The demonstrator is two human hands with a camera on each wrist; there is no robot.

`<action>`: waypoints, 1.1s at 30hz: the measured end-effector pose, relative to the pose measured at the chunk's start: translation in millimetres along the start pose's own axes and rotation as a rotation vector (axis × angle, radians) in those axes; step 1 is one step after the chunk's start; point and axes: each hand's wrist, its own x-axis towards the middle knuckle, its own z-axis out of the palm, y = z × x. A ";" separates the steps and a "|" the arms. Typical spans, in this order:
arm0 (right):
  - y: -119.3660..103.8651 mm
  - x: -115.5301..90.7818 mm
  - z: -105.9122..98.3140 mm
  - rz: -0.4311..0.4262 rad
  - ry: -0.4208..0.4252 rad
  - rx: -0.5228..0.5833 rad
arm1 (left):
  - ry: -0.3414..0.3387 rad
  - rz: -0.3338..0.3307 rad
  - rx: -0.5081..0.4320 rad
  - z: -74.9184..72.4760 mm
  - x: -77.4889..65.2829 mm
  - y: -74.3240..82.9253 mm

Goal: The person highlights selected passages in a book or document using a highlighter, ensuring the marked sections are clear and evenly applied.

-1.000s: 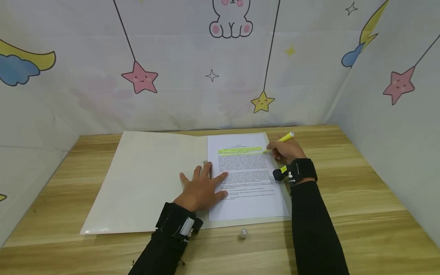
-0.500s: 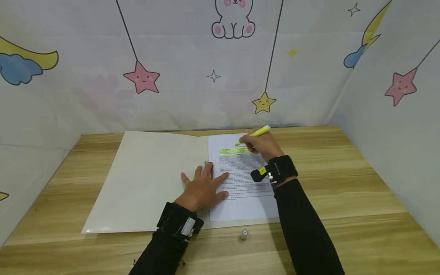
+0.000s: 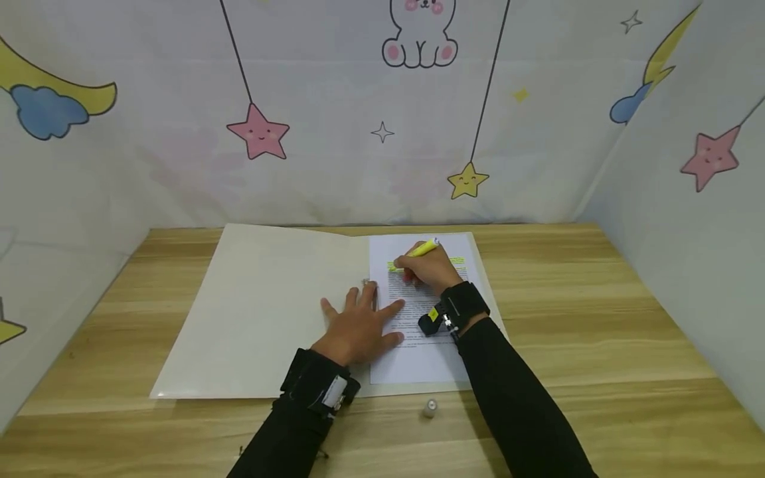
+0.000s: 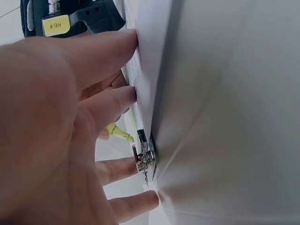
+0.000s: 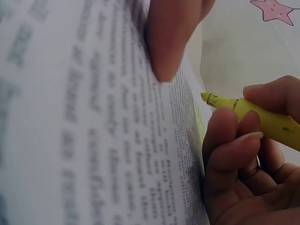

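Note:
My right hand pinches a yellow highlighter over the upper part of a printed sheet. In the right wrist view the highlighter lies between thumb and fingers, its tip right by the page. Yellow highlighted lines run across the top of the text, partly covered by that hand. With fingers spread, my left hand rests over the sheet's left edge and the white folder. A metal clip shows at the folder's fold, near the left fingertips in the left wrist view.
A small grey-white cap stands on the wooden table just in front of the folder. The folder's left cover lies open. White fabric walls printed with stars enclose the table's back and sides.
My right hand has carried the highlighter from the right end of the lines to their left end, lifting above them midway. My left hand stays in place; the head view shifts slightly.

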 end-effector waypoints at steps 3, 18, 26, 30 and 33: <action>1.3 -0.4 0.6 -0.005 0.002 0.003 | 0.000 0.003 0.009 0.2 -0.6 0.2; 0.1 -4.3 5.9 -0.050 0.042 -0.096 | -0.018 -0.008 -0.005 1.0 0.9 -0.8; -2.4 -8.6 5.6 -0.066 0.066 -0.158 | -0.017 -0.006 -0.013 1.7 0.9 -1.1; -3.4 -9.3 5.2 -0.055 0.076 -0.172 | -0.020 -0.006 -0.017 0.3 0.3 -0.7; -4.5 -9.4 5.7 -0.059 0.068 -0.177 | -0.021 -0.010 -0.016 -0.8 -0.8 -0.9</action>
